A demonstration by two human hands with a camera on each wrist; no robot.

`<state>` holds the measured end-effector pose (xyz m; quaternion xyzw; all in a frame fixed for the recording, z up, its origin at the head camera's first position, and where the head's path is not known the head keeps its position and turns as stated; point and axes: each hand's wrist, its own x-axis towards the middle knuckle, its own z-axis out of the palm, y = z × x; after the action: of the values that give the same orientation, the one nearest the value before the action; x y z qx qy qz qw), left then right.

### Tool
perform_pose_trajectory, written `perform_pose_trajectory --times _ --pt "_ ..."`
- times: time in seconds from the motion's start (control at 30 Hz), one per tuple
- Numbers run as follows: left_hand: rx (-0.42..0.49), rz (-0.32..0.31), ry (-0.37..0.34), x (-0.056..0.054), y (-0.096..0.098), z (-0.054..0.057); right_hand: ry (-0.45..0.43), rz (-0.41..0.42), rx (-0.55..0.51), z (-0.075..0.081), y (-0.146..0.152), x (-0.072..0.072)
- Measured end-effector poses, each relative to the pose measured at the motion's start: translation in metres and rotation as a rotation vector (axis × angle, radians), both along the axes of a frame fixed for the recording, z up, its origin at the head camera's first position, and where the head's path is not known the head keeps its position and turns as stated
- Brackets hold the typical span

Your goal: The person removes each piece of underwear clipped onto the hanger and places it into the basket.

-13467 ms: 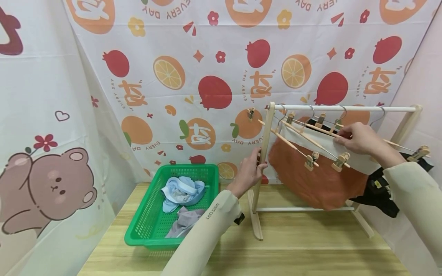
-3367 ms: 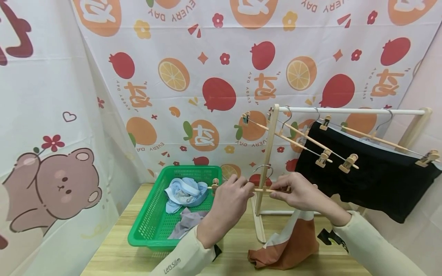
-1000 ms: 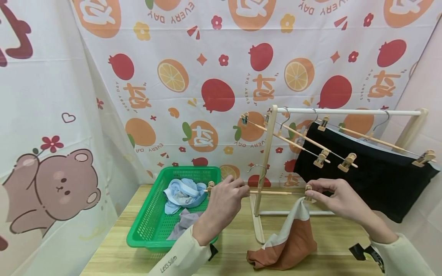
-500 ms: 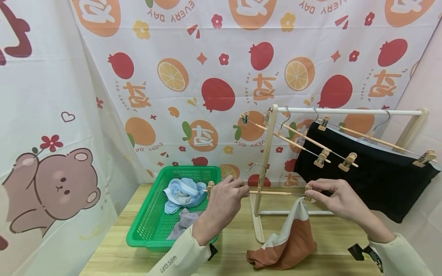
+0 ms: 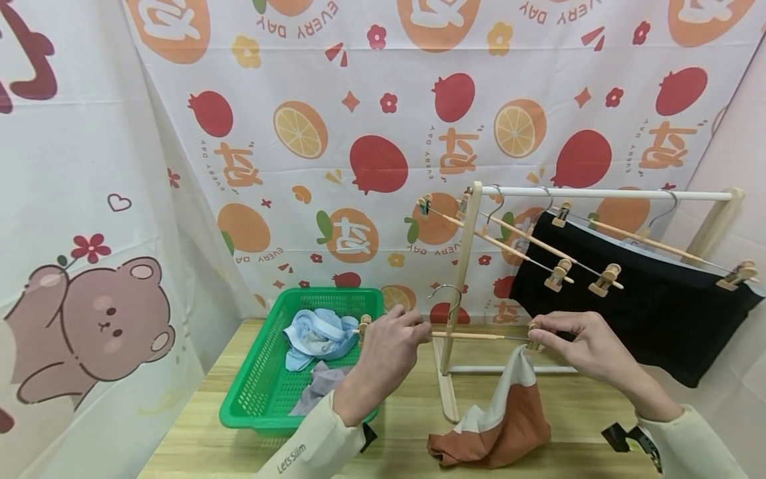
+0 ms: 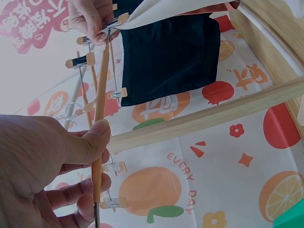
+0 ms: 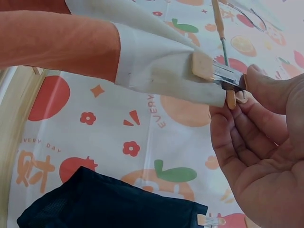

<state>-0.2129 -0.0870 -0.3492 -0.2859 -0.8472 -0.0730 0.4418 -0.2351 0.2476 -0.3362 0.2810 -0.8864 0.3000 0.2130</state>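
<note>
Leftmost, a curtain (image 5: 84,166) printed with a bear is seen, and beside it, on the wooden worktop (image 5: 197,426), a green basket (image 5: 248,396) is placed. In the basket a light blue garment (image 5: 321,336) is heaped, with a greyish lilac garment (image 5: 317,387) nearer the front. Just right of these, a wooden hanger (image 5: 473,335) is held roughly level by the left hand (image 5: 385,359); its grip is narrow, thumb and fingers being curled round the bar. The hanger's left clip (image 5: 364,328) is seen at the basket's right side. Behind the bar a rack (image 5: 460,279) is stood, and from its white rod two other hangers (image 5: 526,234) are hung, slanting past the left post. Below the hanger's right end, one corner of a rust and white garment (image 5: 511,426) is caught by its pale waistband in the right clip (image 7: 222,74), while its lower part is slumped towards the worktop. That clip is pinched between thumb and fingers by the right hand (image 5: 592,349), whose grip is likewise narrow. Farthest right, a black garment (image 5: 622,313) is suspended from a hanger on the rack by clips at both ends of its waistband
</note>
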Motion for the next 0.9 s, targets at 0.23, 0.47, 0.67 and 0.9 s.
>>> perform_pose_trajectory --times 0.23,0.47,0.67,0.9 --pt "0.008 -0.01 -0.007 0.0 0.0 0.0 0.014 -0.008 -0.002 0.001 -0.002 0.001" --pt "0.019 -0.01 0.009 0.0 -0.002 0.0 -0.017 0.003 0.006 0.003 -0.002 0.002" --pt "0.013 -0.004 0.009 0.0 -0.003 -0.001 -0.023 0.015 0.033 0.004 -0.004 0.003" --pt "0.016 -0.014 -0.001 0.0 -0.003 -0.001 0.04 0.024 0.044 0.016 -0.009 0.007"
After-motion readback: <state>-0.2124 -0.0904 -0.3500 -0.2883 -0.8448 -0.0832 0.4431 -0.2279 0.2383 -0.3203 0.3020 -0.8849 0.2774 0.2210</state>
